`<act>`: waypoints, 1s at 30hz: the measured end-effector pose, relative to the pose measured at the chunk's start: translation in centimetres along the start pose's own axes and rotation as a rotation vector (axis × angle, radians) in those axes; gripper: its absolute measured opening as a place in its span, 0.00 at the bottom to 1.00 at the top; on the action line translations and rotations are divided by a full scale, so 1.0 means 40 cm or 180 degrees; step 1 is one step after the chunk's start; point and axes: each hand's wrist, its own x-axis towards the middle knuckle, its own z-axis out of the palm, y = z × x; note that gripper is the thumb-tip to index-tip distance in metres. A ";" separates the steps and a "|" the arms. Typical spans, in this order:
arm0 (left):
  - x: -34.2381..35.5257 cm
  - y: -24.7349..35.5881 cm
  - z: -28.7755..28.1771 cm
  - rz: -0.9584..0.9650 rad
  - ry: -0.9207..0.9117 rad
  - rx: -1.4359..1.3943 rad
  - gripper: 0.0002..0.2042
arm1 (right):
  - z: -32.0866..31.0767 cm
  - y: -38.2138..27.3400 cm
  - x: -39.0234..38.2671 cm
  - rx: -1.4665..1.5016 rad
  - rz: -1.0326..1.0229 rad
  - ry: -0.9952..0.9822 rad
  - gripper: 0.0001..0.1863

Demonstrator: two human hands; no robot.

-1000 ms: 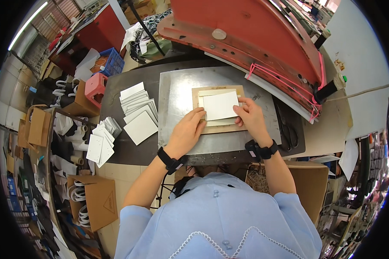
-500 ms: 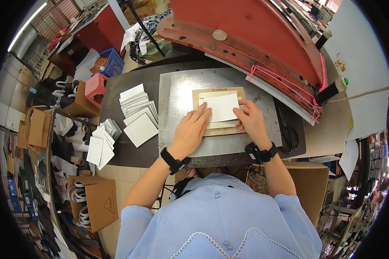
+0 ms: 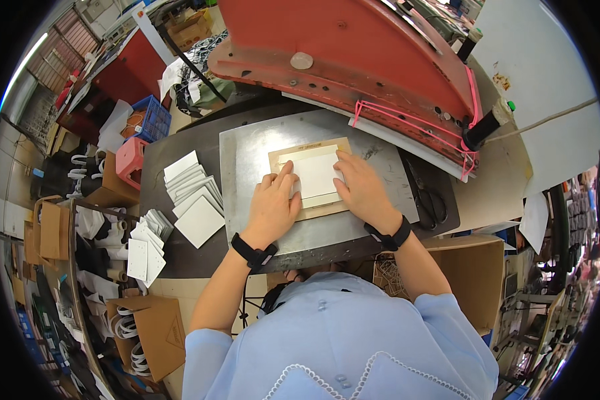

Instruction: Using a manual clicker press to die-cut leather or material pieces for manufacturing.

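Observation:
A white card sheet (image 3: 317,175) lies on a tan wooden die board (image 3: 301,153), which rests on a grey metal plate (image 3: 247,153) under a large red press head (image 3: 353,53). My left hand (image 3: 273,207) lies flat on the board's left side, fingertips touching the sheet's left edge. My right hand (image 3: 360,190) presses on the sheet's right edge, fingers spread. Both wrists wear black bands. Neither hand grips anything.
A fanned stack of white card sheets (image 3: 193,193) lies left of the plate on the dark bench. More white cards (image 3: 147,243) sit further left. Black scissors (image 3: 427,193) lie at the right. Pink cord (image 3: 413,130) hangs off the press. Cardboard boxes (image 3: 153,327) stand below.
Both hands have shifted slightly on the white sheet, adjusting it on the board. The sheet stays in about the same place.

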 end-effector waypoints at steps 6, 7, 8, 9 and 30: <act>0.011 -0.002 -0.012 0.0006 -0.0118 -0.0038 0.21 | -0.004 -0.001 0.008 -0.0129 -0.0028 -0.0231 0.21; 0.010 -0.005 -0.011 0.0042 -0.0128 0.0013 0.22 | -0.007 0.000 0.009 -0.0175 -0.0050 -0.0295 0.21; 0.008 -0.009 -0.009 0.0080 -0.0136 0.0062 0.23 | -0.008 0.003 0.008 -0.0172 -0.0055 -0.0350 0.22; 0.007 -0.010 -0.007 0.0116 -0.0144 0.0111 0.24 | -0.010 0.006 0.006 -0.0169 -0.0060 -0.0405 0.22; -0.065 -0.003 -0.146 -0.0345 0.0559 -0.0523 0.18 | -0.337 0.029 -0.052 0.0253 0.1092 0.2519 0.28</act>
